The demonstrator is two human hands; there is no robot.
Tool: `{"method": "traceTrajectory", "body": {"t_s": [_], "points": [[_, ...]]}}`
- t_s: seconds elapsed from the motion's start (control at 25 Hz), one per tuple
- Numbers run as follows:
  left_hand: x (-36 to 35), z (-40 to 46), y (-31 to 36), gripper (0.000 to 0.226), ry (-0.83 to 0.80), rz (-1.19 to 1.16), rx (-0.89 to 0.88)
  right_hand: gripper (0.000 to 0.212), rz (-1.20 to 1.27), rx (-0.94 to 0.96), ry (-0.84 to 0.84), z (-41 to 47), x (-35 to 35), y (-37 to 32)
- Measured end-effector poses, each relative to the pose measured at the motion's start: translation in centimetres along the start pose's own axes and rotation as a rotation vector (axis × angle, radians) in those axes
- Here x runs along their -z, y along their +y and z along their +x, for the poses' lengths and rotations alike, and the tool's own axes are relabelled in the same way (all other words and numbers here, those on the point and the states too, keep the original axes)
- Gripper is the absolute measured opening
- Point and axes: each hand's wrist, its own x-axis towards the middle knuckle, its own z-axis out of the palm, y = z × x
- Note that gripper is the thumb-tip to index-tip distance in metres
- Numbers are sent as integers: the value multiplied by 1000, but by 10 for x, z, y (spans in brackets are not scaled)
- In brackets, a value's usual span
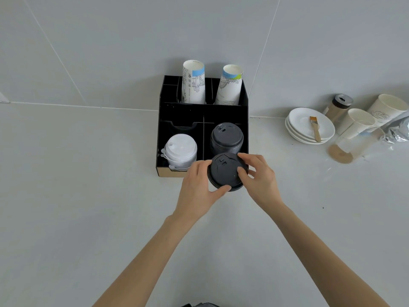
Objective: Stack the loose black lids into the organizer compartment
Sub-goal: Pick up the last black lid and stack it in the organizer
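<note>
A black organizer stands against the wall. Its front right compartment holds a stack of black lids; the front left one holds a stack of white lids. Just in front of the right compartment I hold a black lid with both hands. My left hand grips its left and near rim with thumb and fingers. My right hand grips its right side, fingertips on top. The held lid hides the compartment's front edge, and I cannot tell whether it is one lid or several.
Two stacks of printed paper cups stand upside down in the organizer's back compartments. At the right are stacked white saucers with a small brush, a shaker jar, paper cups, a glass of brown powder and a foil bag.
</note>
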Motion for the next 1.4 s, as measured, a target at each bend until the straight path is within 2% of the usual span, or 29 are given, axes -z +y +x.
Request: {"method": "traceTrajectory", "body": {"t_s": [0.32, 0.48, 0.68, 0.8, 1.4], "points": [[-2, 43, 8, 63, -57, -56, 20, 32, -28, 37, -12, 49, 12, -5], [-7, 67, 9, 62, -35, -66, 87, 32, -73, 55, -39, 78, 14, -7], [-16, 88, 9, 62, 56, 32, 97, 32, -159, 87, -83, 104, 12, -8], [-21, 98, 6, 61, 58, 68, 129, 33, -174, 91, -109, 116, 10, -5], [-31, 111, -10, 62, -4, 60, 169, 42, -239, 93, -170, 123, -5, 17]]}}
